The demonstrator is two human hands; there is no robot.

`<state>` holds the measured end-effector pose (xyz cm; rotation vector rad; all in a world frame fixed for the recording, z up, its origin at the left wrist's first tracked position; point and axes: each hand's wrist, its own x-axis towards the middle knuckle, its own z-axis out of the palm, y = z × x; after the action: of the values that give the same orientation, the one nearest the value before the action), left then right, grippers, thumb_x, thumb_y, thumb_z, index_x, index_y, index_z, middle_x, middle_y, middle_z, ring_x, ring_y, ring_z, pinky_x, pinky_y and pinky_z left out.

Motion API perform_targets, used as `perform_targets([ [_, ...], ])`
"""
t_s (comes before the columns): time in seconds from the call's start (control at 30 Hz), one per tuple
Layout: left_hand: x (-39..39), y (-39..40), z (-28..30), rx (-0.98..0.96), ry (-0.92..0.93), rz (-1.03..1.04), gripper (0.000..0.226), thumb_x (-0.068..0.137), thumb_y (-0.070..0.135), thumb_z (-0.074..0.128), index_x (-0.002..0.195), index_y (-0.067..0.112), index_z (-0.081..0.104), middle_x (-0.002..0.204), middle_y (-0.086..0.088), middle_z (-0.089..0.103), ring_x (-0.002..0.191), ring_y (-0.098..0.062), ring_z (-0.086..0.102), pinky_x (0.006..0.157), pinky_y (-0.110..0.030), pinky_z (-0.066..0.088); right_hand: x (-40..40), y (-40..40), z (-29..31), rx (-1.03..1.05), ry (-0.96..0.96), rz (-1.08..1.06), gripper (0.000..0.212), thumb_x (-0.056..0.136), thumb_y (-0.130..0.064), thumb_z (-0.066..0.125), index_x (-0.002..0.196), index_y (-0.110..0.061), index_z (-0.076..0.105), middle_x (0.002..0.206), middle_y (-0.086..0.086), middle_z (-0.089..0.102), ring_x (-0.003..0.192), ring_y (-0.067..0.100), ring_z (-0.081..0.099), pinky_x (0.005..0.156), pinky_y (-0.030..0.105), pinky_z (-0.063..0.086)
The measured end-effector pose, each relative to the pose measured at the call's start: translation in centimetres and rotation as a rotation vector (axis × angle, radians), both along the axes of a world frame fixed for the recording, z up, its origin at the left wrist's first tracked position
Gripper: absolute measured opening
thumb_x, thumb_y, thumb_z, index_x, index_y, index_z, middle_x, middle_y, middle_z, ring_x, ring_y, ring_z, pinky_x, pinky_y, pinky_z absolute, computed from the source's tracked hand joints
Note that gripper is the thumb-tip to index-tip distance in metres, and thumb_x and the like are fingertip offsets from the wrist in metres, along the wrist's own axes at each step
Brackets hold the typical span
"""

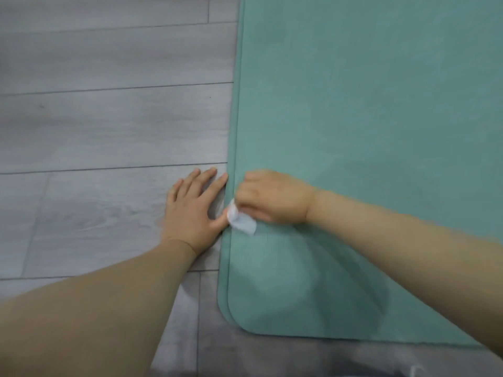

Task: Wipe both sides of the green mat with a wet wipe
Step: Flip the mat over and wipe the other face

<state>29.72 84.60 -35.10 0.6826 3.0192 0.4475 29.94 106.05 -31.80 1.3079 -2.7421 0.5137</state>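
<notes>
The green mat (367, 118) lies flat on the floor and fills the right half of the view; along its left edge a second layer shows, so it looks folded over. My right hand (275, 197) rests on the mat near that left edge, shut on a crumpled white wet wipe (241, 220) pressed against the mat. My left hand (193, 208) lies flat on the floor just left of the mat, fingers spread, with its fingertips and thumb touching the mat's edge.
Grey wood-look floor planks (109, 126) cover the left half of the view. The mat's rounded near-left corner (234, 319) sits close to me, with a dark shadowed strip of floor below it.
</notes>
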Motion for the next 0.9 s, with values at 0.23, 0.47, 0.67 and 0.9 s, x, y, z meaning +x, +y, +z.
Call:
perform_targets([
  [0.23, 0.1, -0.1, 0.1, 0.012, 0.008, -0.002, 0.065, 0.085, 0.060, 0.042, 0.141, 0.029, 0.053, 0.149, 0.001, 0.049, 0.142, -0.025, 0.037, 0.117, -0.047, 0.022, -3.6, 0.7, 0.0, -0.084, -0.126, -0.656, 0.014, 0.089, -0.024, 0.052, 0.089, -0.012, 0.059, 0.083, 0.013, 0.063, 0.083, 0.034, 0.055, 0.069, 0.039, 0.040],
  [0.47, 0.1, 0.0, 0.1, 0.017, -0.001, 0.003, 0.065, 0.084, 0.060, 0.041, 0.141, 0.030, 0.054, 0.149, 0.001, 0.048, 0.142, -0.025, 0.036, 0.118, -0.046, 0.020, 11.2, 0.2, 1.6, 0.075, -0.186, 0.322, 0.008, 0.090, -0.018, 0.053, 0.087, -0.016, 0.045, 0.075, 0.005, 0.055, 0.074, 0.024, 0.043, 0.066, 0.035, 0.034],
  [0.67, 0.2, 0.0, 0.2, 0.002, -0.033, 0.015, 0.067, 0.084, 0.063, 0.037, 0.143, 0.033, 0.050, 0.152, 0.004, 0.044, 0.145, -0.022, 0.031, 0.120, -0.044, 0.017, -5.4, 5.5, 0.1, 0.141, -0.003, -0.819, 0.014, 0.087, -0.022, 0.054, 0.094, -0.012, 0.060, 0.092, 0.016, 0.066, 0.087, 0.036, 0.060, 0.070, 0.041, 0.043],
  [0.9, 0.2, 0.0, 0.2, -0.001, -0.007, 0.008, 0.067, 0.085, 0.061, 0.038, 0.142, 0.029, 0.052, 0.150, 0.000, 0.048, 0.143, -0.025, 0.035, 0.118, -0.048, 0.023, 8.0, -0.5, 0.6, -0.102, -0.145, -0.262, 0.010, 0.082, -0.019, 0.058, 0.077, -0.014, 0.052, 0.071, 0.010, 0.054, 0.066, 0.030, 0.049, 0.060, 0.037, 0.034],
])
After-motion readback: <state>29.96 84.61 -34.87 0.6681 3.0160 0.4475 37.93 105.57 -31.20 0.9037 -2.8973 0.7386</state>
